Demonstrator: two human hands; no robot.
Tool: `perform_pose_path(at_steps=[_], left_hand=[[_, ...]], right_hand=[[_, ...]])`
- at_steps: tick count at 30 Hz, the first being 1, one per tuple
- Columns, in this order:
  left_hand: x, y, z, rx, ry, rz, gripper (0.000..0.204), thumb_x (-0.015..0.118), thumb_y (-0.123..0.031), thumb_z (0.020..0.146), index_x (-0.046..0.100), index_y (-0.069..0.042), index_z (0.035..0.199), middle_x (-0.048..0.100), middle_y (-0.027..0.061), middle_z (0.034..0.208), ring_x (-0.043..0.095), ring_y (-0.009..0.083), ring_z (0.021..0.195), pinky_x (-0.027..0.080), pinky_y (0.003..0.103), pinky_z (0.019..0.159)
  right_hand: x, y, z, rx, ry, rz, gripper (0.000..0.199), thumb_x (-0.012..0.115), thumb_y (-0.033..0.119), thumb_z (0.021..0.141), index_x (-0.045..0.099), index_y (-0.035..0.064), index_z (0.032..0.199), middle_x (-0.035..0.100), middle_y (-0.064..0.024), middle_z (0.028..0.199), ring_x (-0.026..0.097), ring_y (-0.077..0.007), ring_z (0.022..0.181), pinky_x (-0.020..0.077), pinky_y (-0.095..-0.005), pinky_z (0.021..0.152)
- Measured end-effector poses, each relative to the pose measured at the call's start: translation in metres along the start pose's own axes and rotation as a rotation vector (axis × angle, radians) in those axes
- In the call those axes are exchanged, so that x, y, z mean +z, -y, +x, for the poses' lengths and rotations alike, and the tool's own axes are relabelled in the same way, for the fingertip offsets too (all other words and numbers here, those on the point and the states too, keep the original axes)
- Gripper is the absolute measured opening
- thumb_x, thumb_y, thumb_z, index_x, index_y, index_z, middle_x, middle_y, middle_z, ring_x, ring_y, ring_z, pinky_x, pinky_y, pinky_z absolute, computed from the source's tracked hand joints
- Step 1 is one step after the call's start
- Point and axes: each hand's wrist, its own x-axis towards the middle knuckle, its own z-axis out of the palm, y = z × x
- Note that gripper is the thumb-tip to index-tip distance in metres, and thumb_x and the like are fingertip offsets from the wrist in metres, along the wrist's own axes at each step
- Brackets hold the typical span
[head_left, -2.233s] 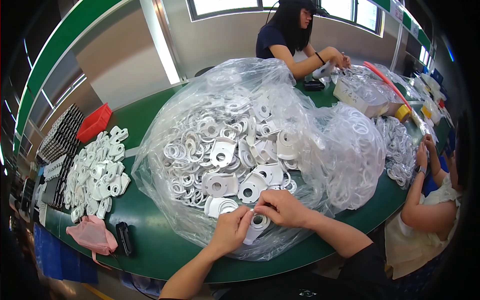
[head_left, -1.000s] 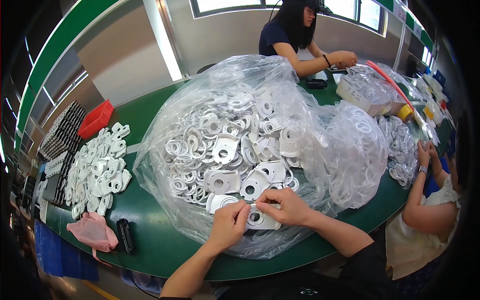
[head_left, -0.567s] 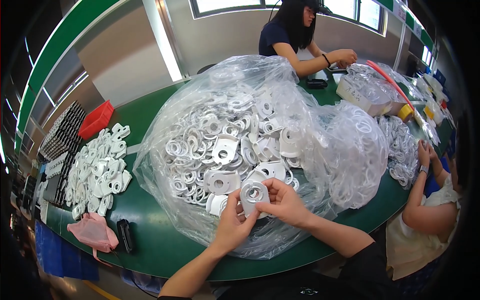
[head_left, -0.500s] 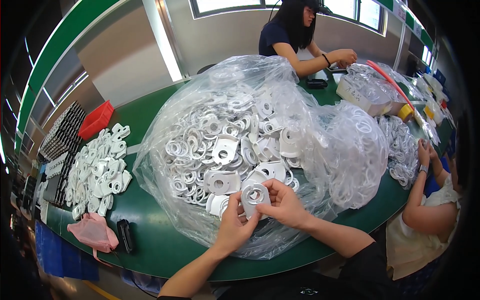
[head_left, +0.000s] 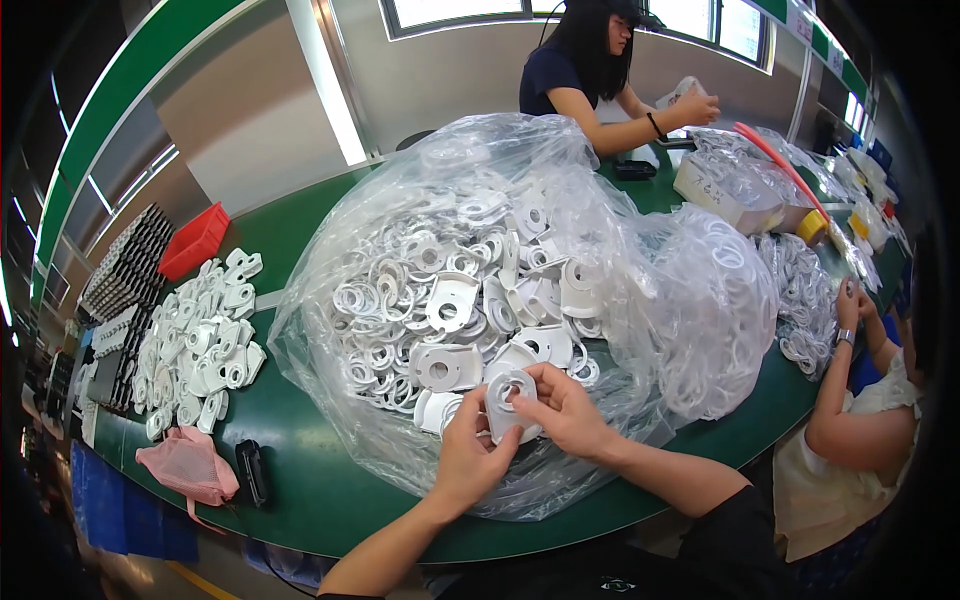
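Between my two hands, over the near edge of an open clear plastic bag point(head_left: 350, 440), I hold a white plastic part point(head_left: 508, 404) with a round hole in it. My left hand point(head_left: 468, 458) grips its left side and lower edge. The fingers of my right hand point(head_left: 565, 412) close on its right side, with the thumb at the hole. Behind my hands, the bag holds a heap of white plastic plates point(head_left: 452, 302) with round holes and many white rings point(head_left: 355, 297).
Left, a pile of white parts point(head_left: 200, 340) lies near a red bin point(head_left: 195, 242) and stacked dark trays point(head_left: 125, 262). A pink pouch point(head_left: 188, 465) and black case point(head_left: 252, 472) sit nearer. A bag of rings point(head_left: 715, 310) is at right. Two co-workers point(head_left: 570, 75) sit across and right.
My right thumb has shifted up toward the part's hole, and the part is turned slightly. The co-worker across the table now lifts a whitish item.
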Motion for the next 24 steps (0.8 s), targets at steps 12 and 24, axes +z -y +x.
perform_pose_path(at_steps=[12, 24], left_hand=[[-0.027, -0.002, -0.003, 0.017, 0.131, 0.080, 0.047, 0.060, -0.009, 0.083, 0.046, -0.002, 0.126, 0.059, 0.0123, 0.106, 0.058, 0.0179, 0.092, 0.049, 0.030, 0.075], [-0.158, -0.020, 0.030, 0.206, -0.655, -0.371, 0.027, 0.054, -0.015, 0.090, 0.056, -0.004, 0.114, 0.061, 0.0021, 0.086, 0.059, 0.0125, 0.080, 0.049, 0.028, 0.070]], right_hand=[[-0.002, 0.021, -0.004, 0.029, 0.149, -0.254, 0.052, 0.059, -0.005, 0.082, 0.039, -0.0005, 0.130, 0.060, -0.0083, 0.104, 0.060, -0.0116, 0.090, 0.0489, -0.0230, 0.077], [-0.008, 0.031, -0.003, -0.286, 0.103, -0.842, 0.020, 0.060, 0.007, 0.085, 0.064, 0.0022, 0.103, 0.065, -0.0099, 0.087, 0.061, -0.0177, 0.071, 0.0477, -0.0257, 0.062]])
